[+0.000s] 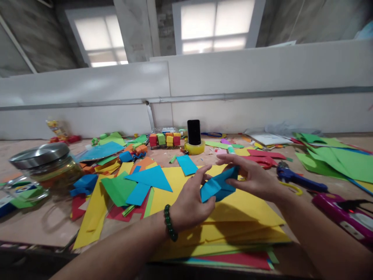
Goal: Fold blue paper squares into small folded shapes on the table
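A folded blue paper piece (219,186) is held between both hands above a stack of yellow sheets (247,212). My left hand (194,198), with a green bead bracelet (170,222) at the wrist, grips its left end, fingers behind and thumb in front. My right hand (250,175) pinches the right end of the same piece between thumb and fingers. Part of the paper's far side is hidden by the fingers. Just left of the stack lie a blue triangle (153,177) and a green scrap (118,188).
A glass jar (48,167) stands at the left. A phone (194,131) rests upright on a yellow tape roll (194,147), beside small paper cubes (164,140). At the right are a blue-handled tool (300,179), a magenta power strip (340,214) and green sheets (344,157).
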A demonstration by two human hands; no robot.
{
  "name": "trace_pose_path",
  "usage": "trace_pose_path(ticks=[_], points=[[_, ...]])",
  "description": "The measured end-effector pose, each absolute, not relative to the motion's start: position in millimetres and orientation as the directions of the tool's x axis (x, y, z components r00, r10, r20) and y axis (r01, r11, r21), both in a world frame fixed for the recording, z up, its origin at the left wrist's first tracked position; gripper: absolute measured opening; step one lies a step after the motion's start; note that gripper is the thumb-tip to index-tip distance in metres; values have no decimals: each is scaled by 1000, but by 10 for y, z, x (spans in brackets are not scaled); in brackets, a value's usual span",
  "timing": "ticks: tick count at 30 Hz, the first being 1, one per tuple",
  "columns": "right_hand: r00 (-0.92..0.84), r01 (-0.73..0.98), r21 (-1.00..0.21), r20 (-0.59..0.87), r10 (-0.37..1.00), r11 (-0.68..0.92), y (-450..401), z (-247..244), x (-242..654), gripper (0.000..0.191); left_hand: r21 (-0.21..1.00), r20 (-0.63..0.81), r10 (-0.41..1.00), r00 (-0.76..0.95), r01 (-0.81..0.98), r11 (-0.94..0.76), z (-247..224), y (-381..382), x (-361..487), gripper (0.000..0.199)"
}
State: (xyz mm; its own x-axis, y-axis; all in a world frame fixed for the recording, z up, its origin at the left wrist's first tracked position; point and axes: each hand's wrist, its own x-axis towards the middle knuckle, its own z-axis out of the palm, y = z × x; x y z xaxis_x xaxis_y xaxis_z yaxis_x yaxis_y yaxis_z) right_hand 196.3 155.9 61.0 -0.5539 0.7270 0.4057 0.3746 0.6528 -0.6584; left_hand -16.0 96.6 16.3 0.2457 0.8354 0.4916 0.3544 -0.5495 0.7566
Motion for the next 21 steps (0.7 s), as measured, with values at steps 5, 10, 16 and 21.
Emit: trace_pose_path(ticks=[5, 10, 16, 21], points=[[-490, 412, -724, 336, 805, 553, 1570, 616, 1943, 47, 722, 515, 809, 282, 366, -587, 184, 955, -149, 52], [-404, 532, -659, 353, 844, 531, 1546, 596, 1884, 23, 866, 368, 889, 273, 247, -435, 236, 1001, -151, 42], [-441, 529, -666, 314, 841, 526, 1541, 583, 1825, 17, 928, 237, 928, 288, 214, -304, 237, 1068, -175, 27], [-466, 550, -653, 278, 840, 521, 1527, 578, 1790, 14, 736, 247, 923, 295, 562, -376, 232, 1020, -202, 17]])
